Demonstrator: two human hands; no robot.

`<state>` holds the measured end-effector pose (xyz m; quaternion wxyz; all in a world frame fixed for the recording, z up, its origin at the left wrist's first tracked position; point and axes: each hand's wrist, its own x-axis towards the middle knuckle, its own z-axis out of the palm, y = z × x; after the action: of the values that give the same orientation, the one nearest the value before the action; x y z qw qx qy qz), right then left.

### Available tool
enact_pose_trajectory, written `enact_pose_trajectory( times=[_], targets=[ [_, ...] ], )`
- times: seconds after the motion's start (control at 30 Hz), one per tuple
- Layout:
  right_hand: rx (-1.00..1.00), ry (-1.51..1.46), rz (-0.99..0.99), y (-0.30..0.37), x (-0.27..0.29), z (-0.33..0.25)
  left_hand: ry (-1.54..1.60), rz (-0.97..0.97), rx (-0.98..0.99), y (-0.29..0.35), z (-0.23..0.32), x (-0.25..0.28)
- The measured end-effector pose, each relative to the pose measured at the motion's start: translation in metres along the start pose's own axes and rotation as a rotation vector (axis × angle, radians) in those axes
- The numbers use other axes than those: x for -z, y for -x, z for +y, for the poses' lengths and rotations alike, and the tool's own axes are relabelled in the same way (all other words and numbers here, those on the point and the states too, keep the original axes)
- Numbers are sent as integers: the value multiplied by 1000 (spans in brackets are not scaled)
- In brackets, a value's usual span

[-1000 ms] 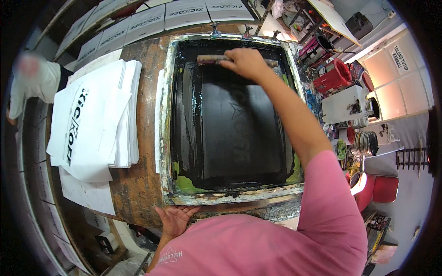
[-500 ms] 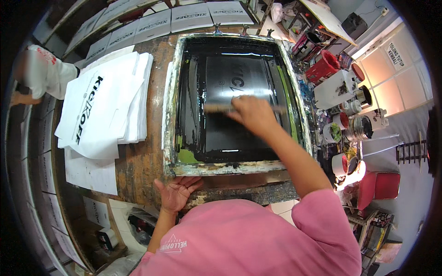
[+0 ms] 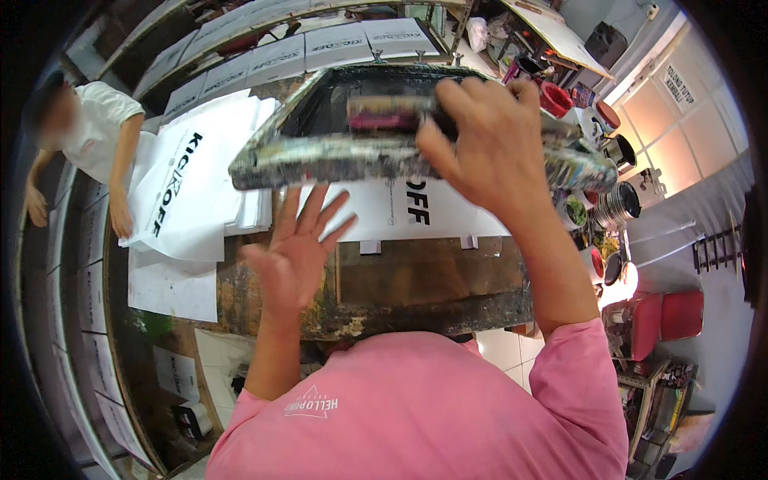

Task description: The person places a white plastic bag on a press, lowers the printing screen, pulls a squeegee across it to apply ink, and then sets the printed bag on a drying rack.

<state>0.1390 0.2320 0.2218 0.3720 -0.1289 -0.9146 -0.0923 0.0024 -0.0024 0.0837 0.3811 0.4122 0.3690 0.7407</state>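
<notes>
A screen-printing frame (image 3: 328, 160) is tilted up, its near edge raised off the worktable and its far edge by the clamps. Dark ink coats its inside. My right hand (image 3: 496, 148) is closed on a squeegee (image 3: 388, 113) over the frame's near rim; part of the handle hides behind the fingers. Below the raised rim lies a white sheet (image 3: 364, 218) with black lettering, partly covered by the frame. My left hand (image 3: 294, 260) is open, palm up and fingers spread, its fingertips just below the rim; whether they touch it I cannot tell.
A stack of printed sheets (image 3: 188, 188) lies left on the worktable (image 3: 424, 280). A co-worker's hand (image 3: 120, 214) is at its left edge. Small white tabs (image 3: 370, 247) sit by the sheet's near edge. Ink tins (image 3: 618, 202) crowd the right; racks with sheets (image 3: 276, 60) stand behind.
The frame's near edge has risen, uncovering the printed sheet. My right hand has moved up with the squeegee, and my left hand has moved forward and up. The co-worker has come to the stack.
</notes>
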Motion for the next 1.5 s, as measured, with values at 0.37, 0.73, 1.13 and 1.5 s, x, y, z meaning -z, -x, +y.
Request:
enact_pose_trajectory(
  times=[0.37,0.73,1.13,1.5],
  targets=[
    [-107,-217,15,-95,31,14,-1855,75,589,24,-85,23],
    [-495,-240,-101,-137,32,-3,-1602,210,282,-13,-74,8],
    [-86,-169,19,-125,1,51,-1327,659,-175,-51,9,33],
    [-46,-90,14,-129,4,55,-1095,825,-199,-16,186,221]
  ],
)
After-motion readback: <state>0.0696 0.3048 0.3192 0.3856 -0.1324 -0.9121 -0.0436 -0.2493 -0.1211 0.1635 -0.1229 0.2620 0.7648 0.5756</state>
